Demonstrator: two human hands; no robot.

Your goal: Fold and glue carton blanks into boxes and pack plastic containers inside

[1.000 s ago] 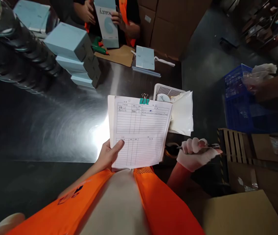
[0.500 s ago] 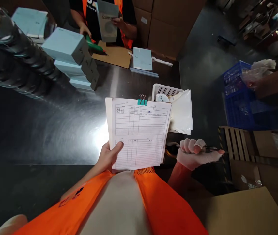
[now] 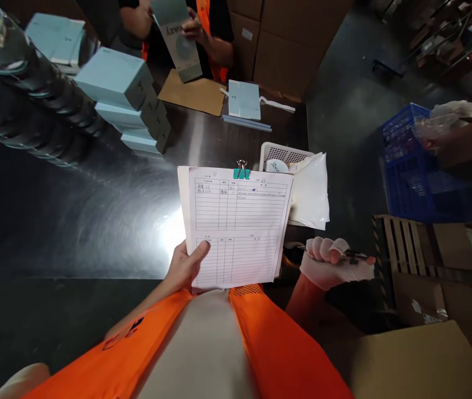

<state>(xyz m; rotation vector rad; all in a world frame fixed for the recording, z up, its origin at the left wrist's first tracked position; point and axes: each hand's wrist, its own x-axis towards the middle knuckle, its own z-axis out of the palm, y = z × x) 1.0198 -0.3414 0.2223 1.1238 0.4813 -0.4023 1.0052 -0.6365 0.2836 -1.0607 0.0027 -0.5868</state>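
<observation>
My left hand (image 3: 186,263) grips the lower left edge of a stack of printed forms (image 3: 256,255), with the thumb flat on top and the other fingers hidden beneath. A teal binder clip (image 3: 241,170) holds the sheets at the top; the upper table has a few handwritten lines. Right of the papers, my right hand (image 3: 327,261), in a pale fingerless glove, is closed around a dark pen (image 3: 355,255). The pen lies roughly level, its thin tip pointing left, apart from the paper.
Across the metal table (image 3: 136,188), a co-worker holds a tall pale-blue box (image 3: 180,47). Pale-blue boxes (image 3: 113,77) and stacked glasses (image 3: 32,66) stand left. A white basket (image 3: 266,152) with white packets is behind the forms. A blue crate (image 3: 410,177) stands right.
The co-worker has tilted the pale-blue box, and both their hands are now near it. The green tool they held is out of sight. My hands have barely moved.
</observation>
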